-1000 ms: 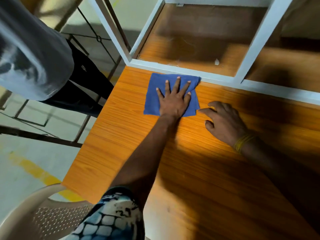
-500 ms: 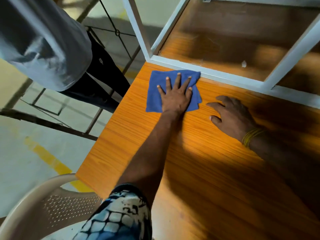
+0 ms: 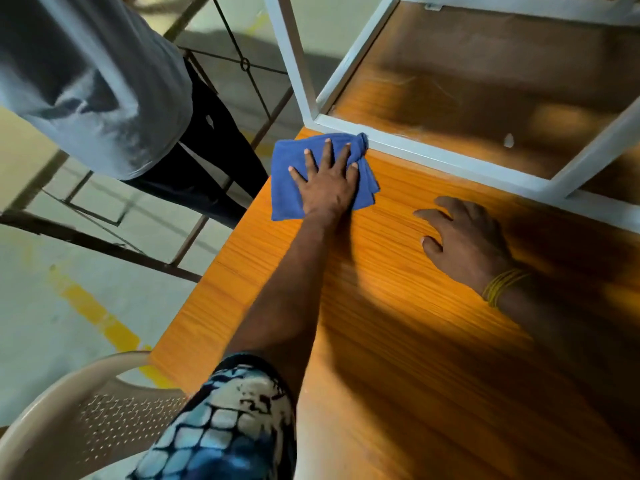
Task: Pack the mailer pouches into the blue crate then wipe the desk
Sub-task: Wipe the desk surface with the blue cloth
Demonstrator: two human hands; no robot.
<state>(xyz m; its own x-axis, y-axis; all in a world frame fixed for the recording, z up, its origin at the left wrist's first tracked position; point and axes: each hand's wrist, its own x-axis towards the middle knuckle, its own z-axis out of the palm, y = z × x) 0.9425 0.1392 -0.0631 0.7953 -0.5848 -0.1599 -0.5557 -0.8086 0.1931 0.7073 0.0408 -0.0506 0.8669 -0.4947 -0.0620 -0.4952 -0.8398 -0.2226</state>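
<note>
A blue cloth (image 3: pixel 287 174) lies at the far left corner of the orange wooden desk (image 3: pixel 398 341), its left part hanging past the desk's edge. My left hand (image 3: pixel 327 183) presses flat on it with fingers spread. The cloth's far right corner is bunched against the white frame. My right hand (image 3: pixel 464 237) rests on the bare desk to the right of the cloth, fingers loosely bent, holding nothing. No mailer pouch or blue crate is in view.
A white metal frame (image 3: pixel 450 157) borders the desk's far side, with a lower wooden shelf behind it. Another person in a grey shirt (image 3: pixel 86 81) stands off the desk's left edge. A beige plastic chair (image 3: pixel 69 410) sits at the near left.
My left hand has pushed the cloth left along the frame to the desk's corner, so it now overhangs the left edge and bunches at its right corner. My right hand has stayed put.
</note>
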